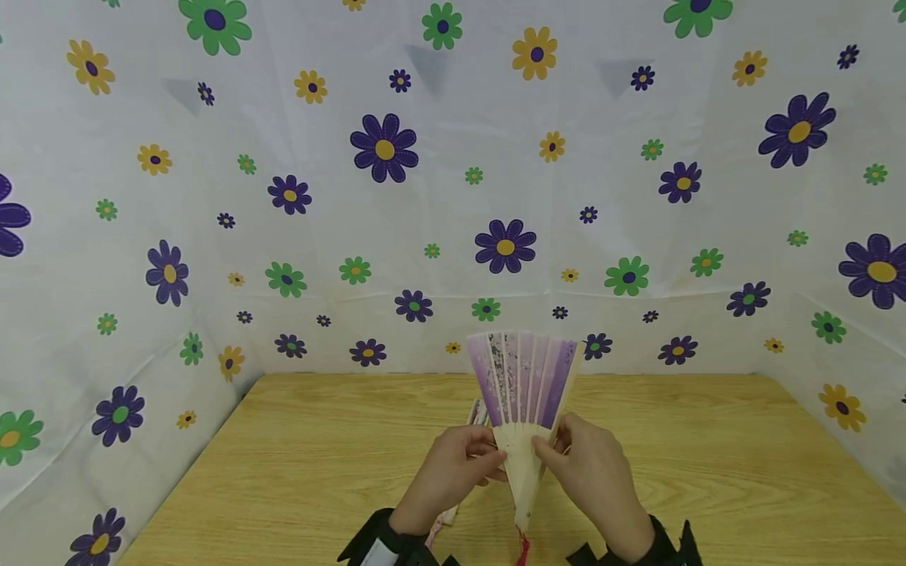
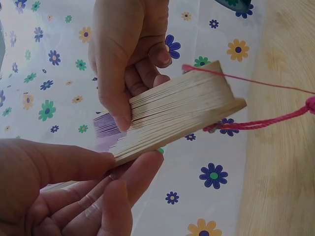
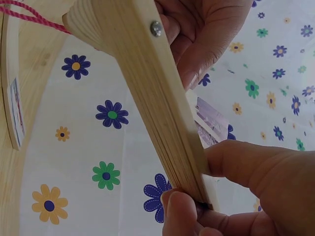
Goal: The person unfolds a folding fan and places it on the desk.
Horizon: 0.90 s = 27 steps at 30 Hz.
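A partly spread folding fan (image 1: 522, 377) with purple floral leaf and pale wooden ribs is held upright above the table. My left hand (image 1: 453, 465) pinches its left edge between thumb and fingers; my right hand (image 1: 593, 470) pinches the opposite edge. In the left wrist view, the ribs (image 2: 182, 105) lie stacked closely toward the pivot end, where a red cord (image 2: 270, 120) is tied. A metal rivet (image 3: 156, 28) shows on the outer rib in the right wrist view. Both thumbs press on the ribs' near side.
Behind my left hand a second, folded fan (image 1: 479, 411) lies on the wooden table (image 1: 318, 456), partly hidden, with a pink tassel (image 1: 434, 534) at its near end. A white flower-printed cloth (image 1: 453, 204) hangs behind the table and along its sides.
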Each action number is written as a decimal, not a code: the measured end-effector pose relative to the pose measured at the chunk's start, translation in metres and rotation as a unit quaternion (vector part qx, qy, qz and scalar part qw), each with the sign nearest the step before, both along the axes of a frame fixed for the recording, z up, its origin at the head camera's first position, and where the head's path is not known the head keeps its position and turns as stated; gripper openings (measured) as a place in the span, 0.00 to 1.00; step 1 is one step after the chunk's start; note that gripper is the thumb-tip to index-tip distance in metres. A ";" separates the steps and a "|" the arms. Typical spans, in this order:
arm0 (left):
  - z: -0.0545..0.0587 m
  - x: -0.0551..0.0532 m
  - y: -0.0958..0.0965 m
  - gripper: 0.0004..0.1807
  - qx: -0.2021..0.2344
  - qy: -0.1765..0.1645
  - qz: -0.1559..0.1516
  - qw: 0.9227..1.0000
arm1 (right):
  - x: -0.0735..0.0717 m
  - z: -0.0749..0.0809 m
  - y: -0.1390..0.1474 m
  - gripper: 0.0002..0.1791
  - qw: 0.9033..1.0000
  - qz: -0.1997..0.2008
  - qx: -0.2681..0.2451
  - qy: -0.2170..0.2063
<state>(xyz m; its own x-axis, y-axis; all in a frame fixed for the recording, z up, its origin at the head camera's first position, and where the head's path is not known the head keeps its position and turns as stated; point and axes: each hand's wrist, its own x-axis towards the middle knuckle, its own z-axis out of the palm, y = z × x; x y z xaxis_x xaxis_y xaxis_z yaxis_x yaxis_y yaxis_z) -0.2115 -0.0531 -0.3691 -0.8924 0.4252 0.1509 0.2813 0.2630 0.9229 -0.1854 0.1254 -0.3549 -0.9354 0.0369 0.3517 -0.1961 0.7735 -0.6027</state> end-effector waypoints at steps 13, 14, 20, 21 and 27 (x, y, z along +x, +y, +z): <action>0.002 0.000 -0.001 0.08 0.000 0.003 0.010 1.000 | -0.001 0.000 0.001 0.15 1.000 0.003 0.007 0.008; 0.002 0.000 -0.001 0.08 0.001 0.004 0.010 1.000 | -0.001 0.000 0.001 0.15 1.000 0.003 0.006 0.009; 0.002 0.000 -0.002 0.09 0.004 0.005 0.011 1.000 | -0.001 0.001 0.003 0.14 1.000 0.001 0.004 0.007; 0.002 0.000 -0.002 0.09 0.004 0.005 0.012 1.000 | -0.001 0.001 0.003 0.14 1.000 0.000 0.004 0.007; 0.003 0.001 -0.001 0.07 0.002 0.004 0.019 1.000 | -0.002 0.001 0.004 0.15 1.000 -0.005 0.000 0.006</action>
